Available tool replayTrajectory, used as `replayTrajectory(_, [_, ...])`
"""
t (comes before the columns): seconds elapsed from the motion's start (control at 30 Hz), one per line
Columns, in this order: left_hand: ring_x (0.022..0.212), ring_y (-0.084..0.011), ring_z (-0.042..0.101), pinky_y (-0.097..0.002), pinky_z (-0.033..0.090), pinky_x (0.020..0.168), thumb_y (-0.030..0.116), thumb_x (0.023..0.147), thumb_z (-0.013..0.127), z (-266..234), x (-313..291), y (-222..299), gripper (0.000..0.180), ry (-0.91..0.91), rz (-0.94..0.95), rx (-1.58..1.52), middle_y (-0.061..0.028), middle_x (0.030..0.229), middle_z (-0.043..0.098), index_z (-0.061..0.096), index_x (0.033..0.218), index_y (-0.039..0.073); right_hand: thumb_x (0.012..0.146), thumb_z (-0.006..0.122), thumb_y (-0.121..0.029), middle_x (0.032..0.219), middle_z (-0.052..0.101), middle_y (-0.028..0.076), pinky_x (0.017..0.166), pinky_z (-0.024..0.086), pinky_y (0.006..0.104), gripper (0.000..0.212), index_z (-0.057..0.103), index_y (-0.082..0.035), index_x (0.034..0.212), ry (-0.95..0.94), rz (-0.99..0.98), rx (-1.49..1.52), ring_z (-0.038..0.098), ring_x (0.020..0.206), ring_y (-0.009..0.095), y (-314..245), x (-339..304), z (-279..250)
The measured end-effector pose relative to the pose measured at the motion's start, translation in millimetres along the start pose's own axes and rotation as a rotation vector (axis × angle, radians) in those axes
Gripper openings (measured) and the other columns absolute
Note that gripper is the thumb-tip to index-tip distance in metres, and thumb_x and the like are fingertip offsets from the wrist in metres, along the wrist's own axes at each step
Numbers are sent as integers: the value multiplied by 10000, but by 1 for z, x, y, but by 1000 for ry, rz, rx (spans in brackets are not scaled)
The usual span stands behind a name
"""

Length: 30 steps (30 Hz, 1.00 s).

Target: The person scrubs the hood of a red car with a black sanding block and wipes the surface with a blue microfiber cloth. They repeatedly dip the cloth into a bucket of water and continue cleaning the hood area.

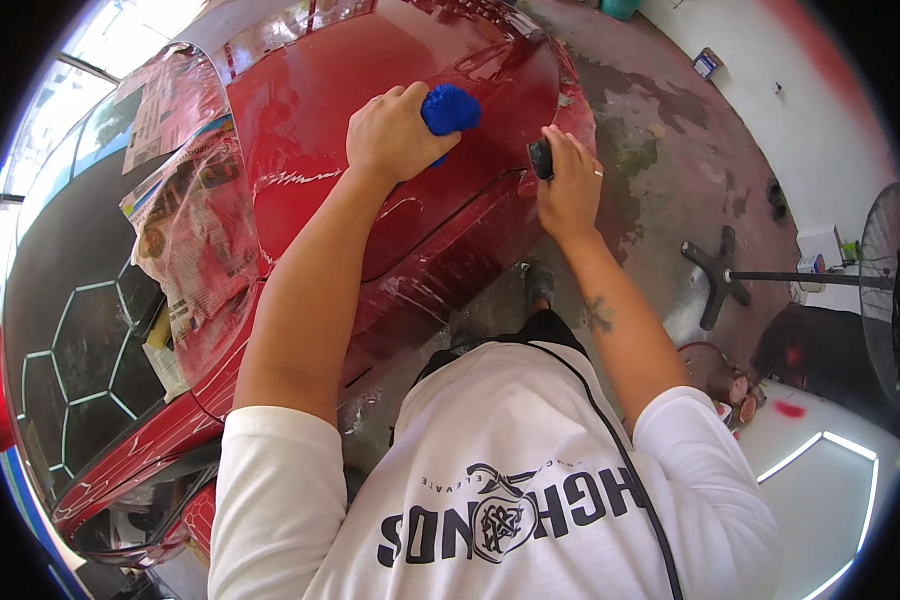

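A red car's wet body panel point(320, 110) spreads out under both hands, with whitish streaks of liquid on it. My left hand point(395, 132) is closed around a bunched blue cloth point(450, 108) over the middle of the panel. Further right, my right hand point(568, 185) grips a small black block point(540, 158) by the panel's rounded edge. The fingers partly cover the block, and its working face cannot be seen.
Newspaper and clear plastic point(195, 215) cover part of the car beside the dark glass point(60, 240). To the right, a standing fan point(885, 290) has a black cross-shaped base point(717, 277) on the wet, stained floor point(660, 220). A pale wall point(760, 90) runs behind.
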<state>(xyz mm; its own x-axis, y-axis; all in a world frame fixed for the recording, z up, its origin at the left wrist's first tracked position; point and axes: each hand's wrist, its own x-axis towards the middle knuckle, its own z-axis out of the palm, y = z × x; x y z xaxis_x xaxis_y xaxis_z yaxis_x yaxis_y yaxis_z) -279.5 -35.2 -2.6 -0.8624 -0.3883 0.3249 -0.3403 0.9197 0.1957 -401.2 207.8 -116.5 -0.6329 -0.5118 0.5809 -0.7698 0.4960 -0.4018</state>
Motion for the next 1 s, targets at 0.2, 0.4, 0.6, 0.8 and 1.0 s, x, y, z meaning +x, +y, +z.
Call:
replayTrajectory(0.2, [1139,-370,775,-519,614,991,557,825,906,-2,-2,2,604,-12,4,-26,-139,1124,789,745,1185,100,873,830,-143,1653,630,60,1229,384,547,784,584,-117,1616,-226,48,-200,544,1532,310,-53,-43,28])
replayTrajectory(0.4, [1134,-369,774,-518,619,981,548,826,906,-3,-7,-3,600,-15,3,-68,-134,1120,787,750,1191,98,906,800,-184,1710,578,112,1270,349,622,764,583,-79,1630,-371,-8,-173,478,1592,385,-109,-65,5])
replayTrajectory(0.6, [1124,-363,775,-509,623,970,539,818,908,-4,-4,2,588,-1,43,-69,-139,1109,786,761,1181,99,983,711,-193,1707,587,113,1258,370,636,678,579,-73,1637,-359,152,-316,449,1627,386,-54,-20,12])
replayTrajectory(0.8, [1099,-380,774,-519,619,957,517,798,921,-1,-5,-6,571,29,34,-68,-137,1099,785,746,1146,99,1004,695,-218,1700,583,162,1260,391,654,688,546,-15,1644,-437,5,-306,466,1614,397,-79,-44,10])
replayTrajectory(1.0, [1100,-383,772,-525,615,957,506,787,931,-2,-8,-2,569,20,30,-63,-131,1097,783,743,1142,103,1014,675,-175,1733,546,145,1261,412,633,679,525,-26,1659,-489,140,-195,466,1617,385,-33,-22,24])
